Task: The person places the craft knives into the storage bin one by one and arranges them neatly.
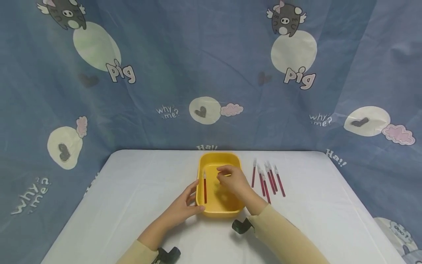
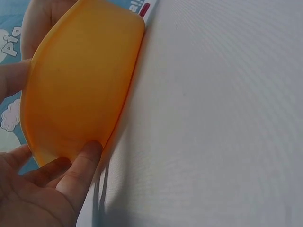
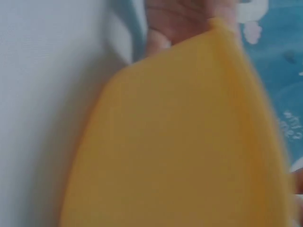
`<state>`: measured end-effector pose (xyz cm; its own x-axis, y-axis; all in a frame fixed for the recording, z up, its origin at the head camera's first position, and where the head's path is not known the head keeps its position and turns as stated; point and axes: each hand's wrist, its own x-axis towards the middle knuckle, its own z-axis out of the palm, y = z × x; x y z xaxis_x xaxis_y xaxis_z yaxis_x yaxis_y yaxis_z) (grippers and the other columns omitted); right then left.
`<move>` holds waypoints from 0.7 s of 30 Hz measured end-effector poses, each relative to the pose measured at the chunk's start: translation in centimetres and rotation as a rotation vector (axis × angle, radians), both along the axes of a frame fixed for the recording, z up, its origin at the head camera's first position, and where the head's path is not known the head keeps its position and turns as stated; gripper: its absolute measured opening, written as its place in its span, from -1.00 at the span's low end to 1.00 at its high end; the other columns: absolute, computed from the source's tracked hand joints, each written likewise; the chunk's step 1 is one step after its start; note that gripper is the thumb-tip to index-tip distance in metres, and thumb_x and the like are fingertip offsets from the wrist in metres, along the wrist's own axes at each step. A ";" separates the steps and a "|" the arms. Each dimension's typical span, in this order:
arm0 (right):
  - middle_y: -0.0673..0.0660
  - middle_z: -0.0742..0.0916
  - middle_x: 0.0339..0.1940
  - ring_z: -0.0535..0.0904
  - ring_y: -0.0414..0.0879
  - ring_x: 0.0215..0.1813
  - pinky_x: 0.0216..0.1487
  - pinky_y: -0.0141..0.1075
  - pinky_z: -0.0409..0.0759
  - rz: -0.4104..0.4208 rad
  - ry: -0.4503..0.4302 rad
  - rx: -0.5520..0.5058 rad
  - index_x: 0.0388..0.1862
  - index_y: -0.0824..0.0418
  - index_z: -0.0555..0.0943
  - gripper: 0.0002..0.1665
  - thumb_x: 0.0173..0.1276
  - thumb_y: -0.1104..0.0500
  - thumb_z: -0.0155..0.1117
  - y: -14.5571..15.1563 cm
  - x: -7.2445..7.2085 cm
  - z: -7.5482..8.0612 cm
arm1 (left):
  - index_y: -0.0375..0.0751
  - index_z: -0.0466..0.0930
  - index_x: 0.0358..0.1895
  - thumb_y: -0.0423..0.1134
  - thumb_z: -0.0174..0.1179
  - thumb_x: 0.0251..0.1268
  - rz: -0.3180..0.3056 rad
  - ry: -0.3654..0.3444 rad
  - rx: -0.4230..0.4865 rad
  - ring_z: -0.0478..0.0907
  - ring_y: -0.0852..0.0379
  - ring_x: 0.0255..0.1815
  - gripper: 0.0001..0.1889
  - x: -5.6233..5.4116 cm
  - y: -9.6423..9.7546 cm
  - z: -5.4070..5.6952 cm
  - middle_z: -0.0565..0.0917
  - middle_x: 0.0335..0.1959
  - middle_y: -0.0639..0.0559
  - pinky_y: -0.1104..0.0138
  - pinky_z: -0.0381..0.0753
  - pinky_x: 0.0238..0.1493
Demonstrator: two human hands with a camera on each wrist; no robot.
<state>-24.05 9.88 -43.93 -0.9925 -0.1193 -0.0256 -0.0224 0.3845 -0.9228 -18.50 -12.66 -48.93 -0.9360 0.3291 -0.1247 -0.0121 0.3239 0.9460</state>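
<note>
A yellow tray (image 1: 219,209) sits on the white table. My left hand (image 1: 182,207) holds its near left side, the thumb over the rim and the fingers against the outer wall, as the left wrist view also shows on the tray's wall (image 2: 80,85). Inside, along the left side, lies one slim dark red stick (image 1: 205,190) with a whitish clear tip, its exact kind too small to tell. Over the tray's right half hovers my right hand (image 1: 232,179), fingers loosely bent with a gap between thumb and forefinger; nothing shows in it. The right wrist view is mostly filled by the tray (image 3: 175,142).
Several more red sticks (image 1: 271,182) with whitish tips lie side by side on the white table (image 1: 138,183), right of the tray. A blue printed cloth (image 1: 224,132) hangs behind and around the table. A dark wrist device (image 1: 241,226) juts from the right sleeve.
</note>
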 end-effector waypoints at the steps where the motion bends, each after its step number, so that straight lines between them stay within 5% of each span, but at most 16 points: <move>1: 0.14 0.74 -0.12 0.71 -0.07 -0.22 -0.14 -0.23 0.76 -0.001 -0.003 -0.007 0.13 0.33 0.66 -0.64 0.37 0.30 0.35 0.3 0.1 0.1 | 0.28 0.01 0.60 -0.02 0.49 0.13 -0.002 -0.002 0.003 0.25 -0.21 0.50 0.02 0.0 0.0 0.0 0.14 0.59 -0.08 -0.04 0.45 0.34; 9: 0.16 0.73 -0.02 0.69 -0.03 -0.07 -0.06 -0.19 0.75 -0.005 -0.007 -0.025 0.04 0.27 0.70 -0.74 0.40 0.27 0.32 3.2 1.4 1.6 | 0.32 0.01 0.59 0.01 0.50 0.11 0.007 -0.017 -0.011 0.25 -0.21 0.50 0.03 0.1 0.1 -0.3 0.14 0.59 -0.08 -0.05 0.45 0.34; 21: 0.19 0.73 0.04 0.69 0.09 -0.05 0.00 -0.09 0.72 0.014 0.002 0.128 0.12 0.23 0.68 -0.67 0.46 0.14 0.26 9.9 2.4 4.3 | 0.33 0.03 0.59 -0.01 0.50 0.11 0.025 -0.013 -0.018 0.26 -0.19 0.50 0.02 0.2 0.0 0.0 0.16 0.59 -0.04 -0.04 0.45 0.34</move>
<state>-21.69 19.75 -39.62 -0.9908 -0.1291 -0.0394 -0.0306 0.4990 -0.8661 -18.30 -12.64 -48.91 -0.9423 0.3031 -0.1421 -0.0324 0.3400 0.9399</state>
